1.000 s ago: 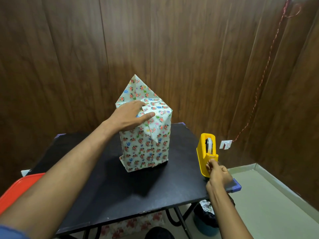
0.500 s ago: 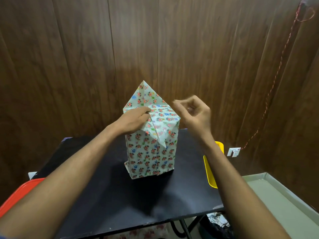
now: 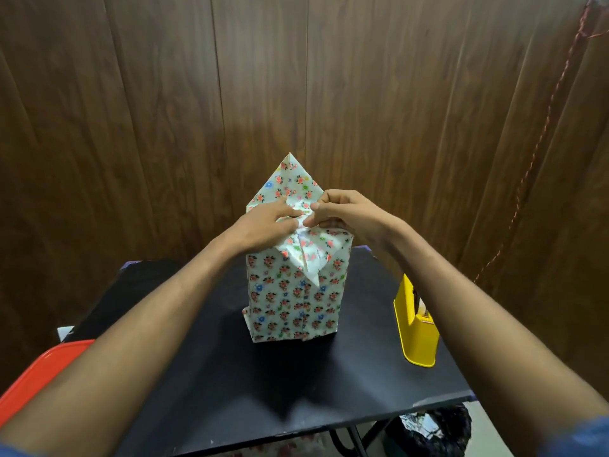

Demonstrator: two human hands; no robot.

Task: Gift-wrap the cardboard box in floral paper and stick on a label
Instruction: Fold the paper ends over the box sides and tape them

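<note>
The box wrapped in floral paper point(image 3: 293, 308) stands upright in the middle of the black table point(image 3: 230, 390). Its back flap point(image 3: 290, 179) sticks up as a triangle, and a front flap point(image 3: 309, 262) hangs down over the near face. My left hand point(image 3: 263, 225) presses flat on the folded paper at the top left. Fingertip to fingertip with it, my right hand point(image 3: 346, 212) pinches a short strip of clear tape, too faint to see clearly, at the centre fold.
A yellow tape dispenser point(image 3: 417, 331) stands on the table to the right of the box, partly behind my right forearm. A red plastic object point(image 3: 36, 380) shows at the left edge. A dark bag point(image 3: 428, 430) sits under the table's right corner. A wooden wall is close behind.
My right hand left the tape dispenser, rose with pinched fingers and came down onto the top fold beside my left hand. My left hand kept pressing on the paper.
</note>
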